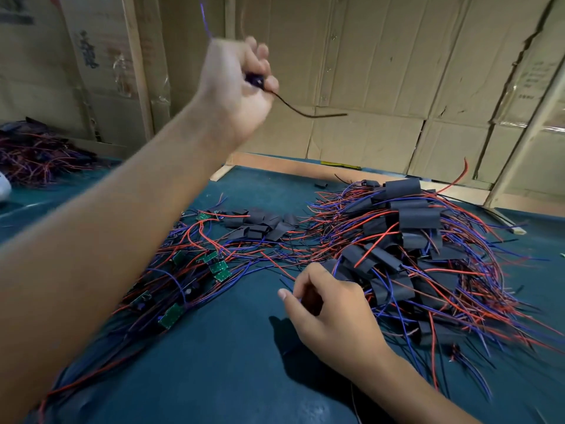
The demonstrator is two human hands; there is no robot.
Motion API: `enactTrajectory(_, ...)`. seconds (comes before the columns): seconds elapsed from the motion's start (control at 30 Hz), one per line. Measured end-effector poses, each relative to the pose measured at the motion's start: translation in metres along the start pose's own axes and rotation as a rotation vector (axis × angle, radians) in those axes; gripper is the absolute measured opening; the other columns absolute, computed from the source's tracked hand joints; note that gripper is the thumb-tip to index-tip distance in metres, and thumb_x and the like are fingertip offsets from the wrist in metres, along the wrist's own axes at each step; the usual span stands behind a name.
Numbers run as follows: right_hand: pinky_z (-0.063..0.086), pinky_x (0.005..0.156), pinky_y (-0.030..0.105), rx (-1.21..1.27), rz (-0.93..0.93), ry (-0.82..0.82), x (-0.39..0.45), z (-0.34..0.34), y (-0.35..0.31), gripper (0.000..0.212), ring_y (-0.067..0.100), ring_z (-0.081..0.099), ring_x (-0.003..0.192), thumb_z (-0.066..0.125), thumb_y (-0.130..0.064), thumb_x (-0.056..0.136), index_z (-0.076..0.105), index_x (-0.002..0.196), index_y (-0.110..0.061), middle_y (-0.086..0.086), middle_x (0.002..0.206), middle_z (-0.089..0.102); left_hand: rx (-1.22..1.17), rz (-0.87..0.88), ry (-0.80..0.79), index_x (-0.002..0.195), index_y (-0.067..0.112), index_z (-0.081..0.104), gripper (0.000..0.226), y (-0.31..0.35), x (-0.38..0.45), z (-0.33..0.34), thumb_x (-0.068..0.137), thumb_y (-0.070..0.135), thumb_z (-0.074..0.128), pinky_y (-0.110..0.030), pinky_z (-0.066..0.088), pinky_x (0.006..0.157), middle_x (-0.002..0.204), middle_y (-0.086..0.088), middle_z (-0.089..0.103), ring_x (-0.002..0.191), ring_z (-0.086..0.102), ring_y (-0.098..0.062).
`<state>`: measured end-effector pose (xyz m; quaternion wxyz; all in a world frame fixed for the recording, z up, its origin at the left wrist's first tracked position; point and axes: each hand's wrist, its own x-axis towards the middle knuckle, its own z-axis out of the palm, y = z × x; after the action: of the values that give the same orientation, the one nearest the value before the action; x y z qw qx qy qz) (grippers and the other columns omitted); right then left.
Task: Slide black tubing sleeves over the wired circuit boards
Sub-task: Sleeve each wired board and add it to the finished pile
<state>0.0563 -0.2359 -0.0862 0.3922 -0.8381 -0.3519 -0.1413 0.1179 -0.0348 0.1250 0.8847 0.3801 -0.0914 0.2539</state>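
Risk: left hand (241, 87) fist-grips a sleeved board above the sleeved pile (406, 240), wires whipping; right hand (330, 313) fingers curl loosely, empty; snagging likely.

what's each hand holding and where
Left hand, raised, grips a dark sleeved board around its body, wires trailing out. Right hand rests by the pile; its hold cannot be told.
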Motion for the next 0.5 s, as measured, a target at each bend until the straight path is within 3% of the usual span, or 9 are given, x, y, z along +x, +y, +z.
enactTrajectory(0.07, 0.046, 0.056, 0.036, 0.074, 0.015, 0.058, 0.001, 0.000, 0.002, 0.023, 0.015, 0.052, 0.052, 0.066, -0.043, 0.089, 0.053, 0.080, -0.027, -0.011, 0.056, 0.056, -0.139, -0.131, 0.041, 0.085, 0.006, 0.048, 0.029, -0.028, -0.012, -0.008, 0.086, -0.015, 0.029, -0.019, 0.028, 0.046, 0.078, -0.004, 0.050, 0.058, 0.042, -0.010)
enactTrajectory(0.17, 0.040, 0.056, 0.017, 0.144, 0.039, 0.151, 0.004, 0.000, 0.003, 0.015, 0.010, 0.055, 0.055, 0.067, -0.042, 0.086, 0.065, 0.094, -0.030, -0.011, 0.064, 0.062, -0.332, -0.313, 0.131, 0.090, 0.002, 0.052, 0.023, -0.082, -0.039, -0.027, 0.097, -0.010, 0.034, -0.017, 0.027, 0.047, 0.083, -0.006, 0.059, 0.067, 0.057, -0.011)
enactTrajectory(0.27, 0.043, 0.062, 0.014, 0.230, 0.108, 0.209, 0.008, 0.000, 0.003, 0.029, 0.008, 0.059, 0.060, 0.066, -0.045, 0.084, 0.064, 0.111, -0.037, -0.012, 0.071, 0.066, -0.377, -0.459, 0.180, 0.094, 0.006, 0.057, 0.020, -0.126, -0.062, -0.043, 0.103, 0.004, 0.039, -0.019, 0.041, 0.050, 0.091, -0.008, 0.069, 0.073, 0.071, -0.016)
enactTrajectory(0.33, 0.048, 0.063, 0.017, 0.346, 0.216, 0.226, 0.013, -0.003, 0.005, 0.036, 0.008, 0.061, 0.059, 0.067, -0.045, 0.082, 0.060, 0.117, -0.041, -0.012, 0.078, 0.070, -0.235, -0.497, 0.143, 0.102, 0.013, 0.060, 0.020, -0.147, -0.077, -0.051, 0.106, 0.017, 0.040, -0.025, 0.049, 0.065, 0.099, -0.006, 0.076, 0.083, 0.075, -0.019)
enactTrajectory(0.4, 0.047, 0.057, 0.017, 0.504, 0.307, 0.273, 0.017, -0.008, 0.007, 0.034, 0.007, 0.060, 0.053, 0.071, -0.033, 0.088, 0.061, 0.121, -0.036, -0.006, 0.076, 0.071, -0.119, -0.501, 0.055, 0.112, 0.017, 0.060, 0.024, -0.157, -0.090, -0.056, 0.107, 0.027, 0.039, -0.033, 0.052, 0.081, 0.113, -0.004, 0.075, 0.100, 0.074, -0.020)
enactTrajectory(0.5, 0.045, 0.050, 0.021, 0.654, 0.309, 0.314, 0.017, -0.018, 0.009, 0.024, 0.013, 0.060, 0.054, 0.067, -0.024, 0.097, 0.066, 0.121, -0.029, 0.002, 0.076, 0.071, -0.028, -0.495, -0.077, 0.124, 0.017, 0.062, 0.034, -0.161, -0.102, -0.057, 0.107, 0.034, 0.038, -0.047, 0.044, 0.106, 0.124, -0.004, 0.070, 0.116, 0.066, -0.021)
